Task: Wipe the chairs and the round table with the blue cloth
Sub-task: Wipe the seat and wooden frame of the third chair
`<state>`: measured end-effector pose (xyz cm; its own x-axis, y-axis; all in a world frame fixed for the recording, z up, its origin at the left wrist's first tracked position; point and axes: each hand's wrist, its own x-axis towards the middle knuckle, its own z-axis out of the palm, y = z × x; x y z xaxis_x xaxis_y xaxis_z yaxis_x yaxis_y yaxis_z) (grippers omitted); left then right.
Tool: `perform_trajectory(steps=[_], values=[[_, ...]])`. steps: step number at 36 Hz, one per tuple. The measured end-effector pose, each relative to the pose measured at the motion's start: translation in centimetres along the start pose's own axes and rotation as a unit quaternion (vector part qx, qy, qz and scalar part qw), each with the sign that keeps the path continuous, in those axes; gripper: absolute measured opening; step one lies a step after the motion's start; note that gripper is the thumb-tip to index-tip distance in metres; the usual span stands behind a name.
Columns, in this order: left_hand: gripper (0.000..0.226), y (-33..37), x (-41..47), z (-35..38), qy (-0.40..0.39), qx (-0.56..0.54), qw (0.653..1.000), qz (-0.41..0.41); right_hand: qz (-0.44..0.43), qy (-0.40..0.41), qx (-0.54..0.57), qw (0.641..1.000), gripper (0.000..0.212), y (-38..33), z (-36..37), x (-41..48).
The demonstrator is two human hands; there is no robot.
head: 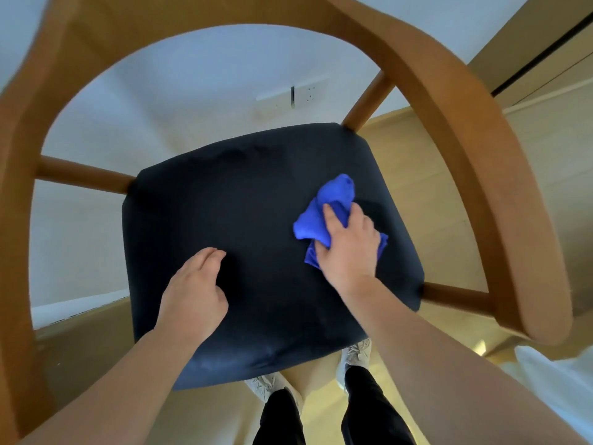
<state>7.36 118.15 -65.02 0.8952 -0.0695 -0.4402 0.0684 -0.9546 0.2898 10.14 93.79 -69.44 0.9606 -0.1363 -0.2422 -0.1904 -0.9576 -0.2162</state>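
A wooden chair with a curved back and armrest rail fills the view, its dark navy seat cushion directly below me. The bunched blue cloth lies on the right part of the seat. My right hand grips the cloth, thumb on top and fingers curled into it, pressing it onto the cushion. My left hand hovers over or rests on the seat's front left, fingers loosely curled and holding nothing. The round table is not in view.
Behind the chair is a white wall with a socket plate. Light wooden floor surrounds the chair. My feet in pale shoes stand at the seat's front edge. Something white shows at the lower right.
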Motion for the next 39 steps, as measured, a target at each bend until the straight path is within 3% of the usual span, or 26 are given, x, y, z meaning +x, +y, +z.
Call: perform_trajectory(steps=[3, 16, 19, 24, 28, 30, 33, 39], values=[[0.056, 0.0, 0.4, -0.3, 0.001, 0.001, 1.000, -0.004, -0.086, -0.014, -0.031, 0.996, 0.066, -2.1, 0.4, 0.6], [0.057, 1.3, 1.0, 0.3, 0.000, 0.006, 1.000, -0.014, -0.195, -0.018, -0.042, 0.980, 0.065, 0.2, -0.6, 3.6], [0.057, 1.5, 1.1, 0.2, 0.002, 0.005, 1.000, -0.014, -0.125, 0.011, -0.026, 0.992, 0.064, 2.4, -1.1, 4.7], [0.057, 1.0, 1.7, -0.6, 0.002, 0.006, 1.000, -0.013, 0.082, 0.055, 0.020, 0.995, 0.059, 5.5, -1.8, 6.3], [0.057, 0.3, 1.7, -1.2, 0.008, 0.004, 1.000, -0.015, 0.294, 0.049, 0.135, 0.945, 0.043, 6.7, -2.7, 7.6], [0.057, 0.0, 1.7, -1.5, 0.008, 0.006, 1.000, -0.013, 0.348, 0.024, 0.193, 0.917, 0.032, 6.9, -3.6, 8.5], [0.057, -0.4, 1.8, -1.6, 0.009, 0.000, 1.000, -0.017, 0.285, 0.028, 0.160, 0.945, 0.027, 6.0, -3.9, 9.1], [0.057, -0.7, 2.1, -1.4, 0.009, -0.021, 0.999, -0.025, 0.069, 0.059, 0.013, 0.996, 0.055, -0.3, -1.9, 9.2]])
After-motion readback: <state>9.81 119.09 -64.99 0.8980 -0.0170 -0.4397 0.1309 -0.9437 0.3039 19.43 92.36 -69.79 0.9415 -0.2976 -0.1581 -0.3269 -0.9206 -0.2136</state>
